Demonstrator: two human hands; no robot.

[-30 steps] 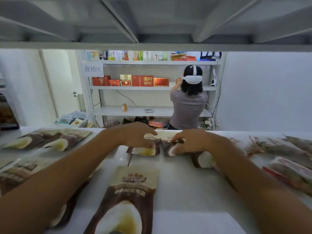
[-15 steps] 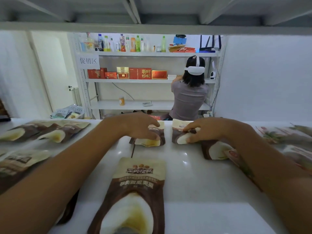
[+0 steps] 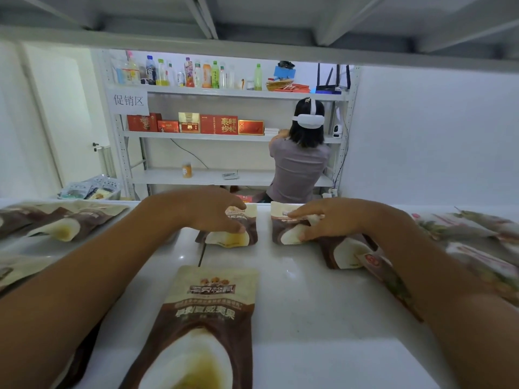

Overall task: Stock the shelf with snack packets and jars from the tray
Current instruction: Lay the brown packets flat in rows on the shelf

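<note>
On the white shelf board (image 3: 303,299) lie several brown-and-cream snack packets. My left hand (image 3: 213,211) rests flat on one small packet (image 3: 233,237) near the shelf's far edge, thumb and fingers over its top. My right hand (image 3: 331,220) presses on a second packet (image 3: 286,228) just to the right, fingers spread across it. A third packet (image 3: 345,251) lies partly under my right wrist. A larger packet (image 3: 207,318) lies flat in the near middle, between my forearms.
More brown packets (image 3: 61,223) lie at the left, and green-patterned packets (image 3: 477,242) at the right. The shelf above (image 3: 252,29) hangs low overhead. Beyond, a person (image 3: 300,161) with a headset stands at a far rack (image 3: 230,136) with red boxes and bottles.
Both hands have shifted slightly on the two far packets, which now sit a little further apart. My view has tilted up a bit, so more of the far rack shows.
</note>
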